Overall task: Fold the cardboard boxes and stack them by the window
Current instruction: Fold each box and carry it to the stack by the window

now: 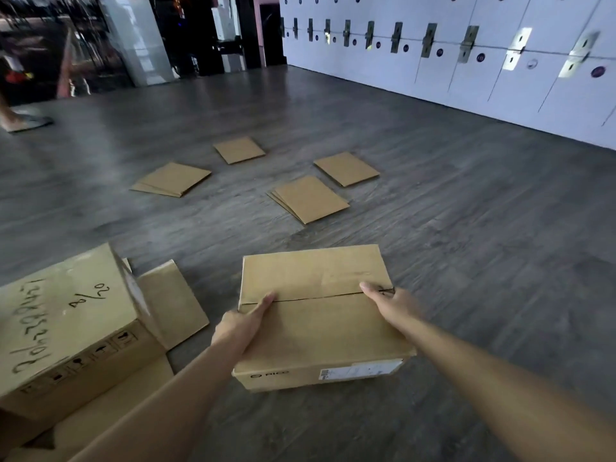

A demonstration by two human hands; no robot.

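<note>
- The assembled box (pixel 320 315) sits on the floor (pixel 466 261) right in front of the person, top flaps down and meeting at a seam across the middle.
- Left hand (pixel 245 323) is at the left end of that seam, index finger lying straight along the top, thumb side wrapped over the box's left edge. Right hand (pixel 393 303) is at the right end, fingers mostly straight on the top near the corner. Looks more like pressing than gripping, though I can't see the fingers on the far side of either hand.
- My take on doing it well: keep both hands level on the seam so the flaps stay flush, then shift to the side walls to lift.
- The box's long axis runs left-right, printed label side facing the camera.
- Four lots of flat cardboard sheets (pixel 310 200) lie farther out on the floor, well apart from the box.
- Bigger carton with handwriting (pixel 66 328) sits to the left, near but not touching.
- White lockers (pixel 500 78) run along the right wall.
</note>
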